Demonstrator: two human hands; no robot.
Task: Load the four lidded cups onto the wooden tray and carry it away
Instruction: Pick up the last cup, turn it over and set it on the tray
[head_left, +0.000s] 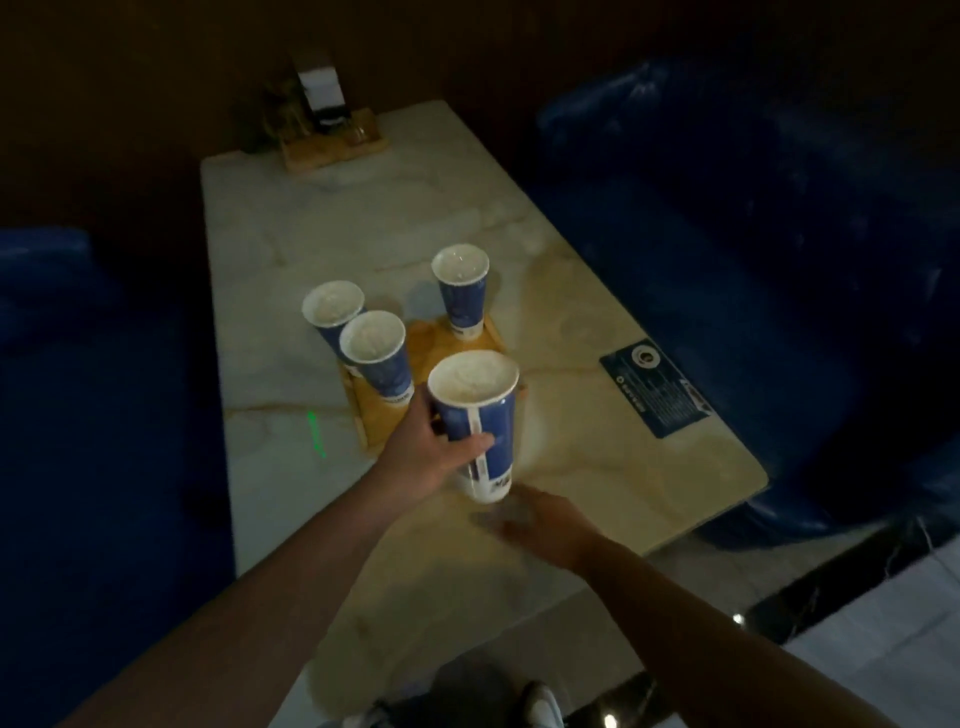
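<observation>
The left hand (431, 447) is wrapped around the fourth cup (478, 415), lifted above the worktop (623, 467), probably to place it on the wooden tray (441, 343) where three cups stand. The right hand (540, 525) hovers open below, blurred.

Cup in my left hand (426, 449): blue cup (480, 421) with a white base, a white strip down its side, a pale cream lid.
Other three cups (382, 358): the same blue, white at the bottom, pale lids.
Tray (434, 340): warm orange-brown wood.
Table (363, 223): pale cream marble with tan veins and amber patches.
Placard (657, 387): dark blue, white print and a round white emblem.
Seats (753, 218): deep blue.
</observation>
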